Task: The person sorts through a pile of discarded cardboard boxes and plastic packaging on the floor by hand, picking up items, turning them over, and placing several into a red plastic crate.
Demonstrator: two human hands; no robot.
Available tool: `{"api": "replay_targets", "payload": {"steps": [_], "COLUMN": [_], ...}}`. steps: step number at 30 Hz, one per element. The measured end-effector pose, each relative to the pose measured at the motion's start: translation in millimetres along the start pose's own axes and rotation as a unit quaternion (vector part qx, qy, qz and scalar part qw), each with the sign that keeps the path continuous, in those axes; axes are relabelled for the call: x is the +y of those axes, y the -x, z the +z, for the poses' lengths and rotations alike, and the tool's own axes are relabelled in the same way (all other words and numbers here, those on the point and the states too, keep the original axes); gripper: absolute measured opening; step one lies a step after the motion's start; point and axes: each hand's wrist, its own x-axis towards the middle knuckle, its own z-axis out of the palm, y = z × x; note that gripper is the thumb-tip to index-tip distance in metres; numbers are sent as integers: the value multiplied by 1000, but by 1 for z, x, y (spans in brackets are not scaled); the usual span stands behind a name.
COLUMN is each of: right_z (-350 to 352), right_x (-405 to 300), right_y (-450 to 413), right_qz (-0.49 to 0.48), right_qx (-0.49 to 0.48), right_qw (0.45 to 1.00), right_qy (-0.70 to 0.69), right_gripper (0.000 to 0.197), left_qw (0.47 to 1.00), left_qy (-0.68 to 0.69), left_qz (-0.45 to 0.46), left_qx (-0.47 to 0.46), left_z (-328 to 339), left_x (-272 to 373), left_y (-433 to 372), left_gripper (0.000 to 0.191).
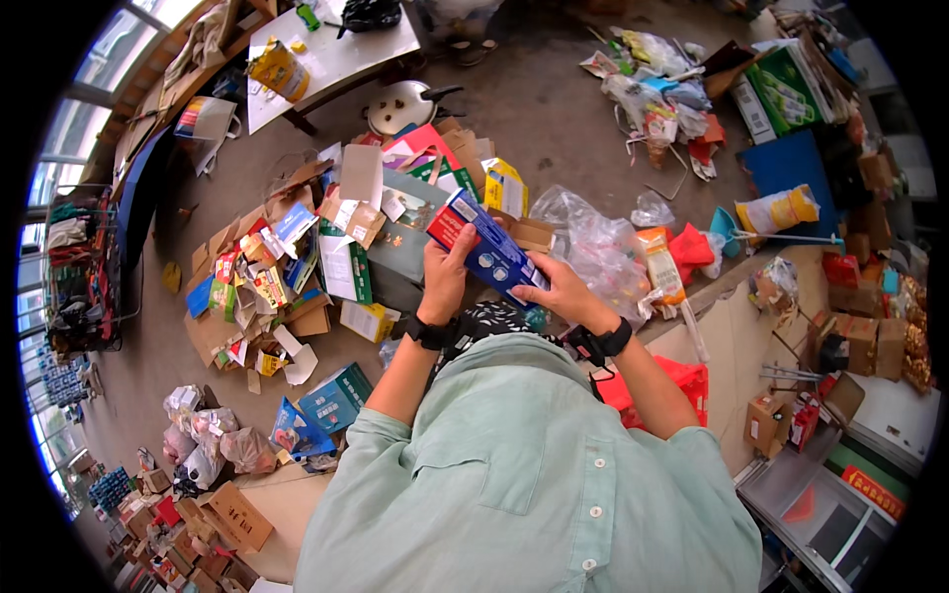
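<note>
A long blue and red printed carton point(485, 248) is held tilted between both hands, in front of my lap. My left hand point(446, 274) grips its red end, thumb on the near face. At the blue lower end, my right hand point(560, 290) holds the edge with the thumb on the face. Beyond the carton lies a grey-green container point(408, 222) with cardboard pieces on it. Flattened boxes and packaging point(248, 289) form a heap to the left. A yellow and white box point(506, 188) is just beyond the carton, and clear plastic bags point(593, 237) lie to its right.
A white table point(348, 55) stands at the upper left, with a pot lid point(402, 106) near it. Mixed plastic waste point(660, 89) lies at the upper right. Tied bags point(215, 437) sit at lower left. A blue dustpan point(723, 230) and a red bag point(691, 248) are at right.
</note>
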Motion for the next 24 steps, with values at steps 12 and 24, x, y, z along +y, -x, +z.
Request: {"api": "replay_targets", "payload": {"steps": [12, 24], "right_z": [35, 52], "right_x": [-51, -52], "right_y": [-57, -65], "right_qz": [-52, -88], "right_qx": [64, -124], "right_qw": [984, 968], "right_qy": [-155, -200], "right_gripper": [23, 19], "left_qw": [969, 938], "left_qy": [194, -34], "left_qz": [66, 182], "left_qx": [141, 293], "left_z": [-54, -16], "left_x": [40, 42], "left_y": [4, 83], "left_gripper": [31, 23]}}
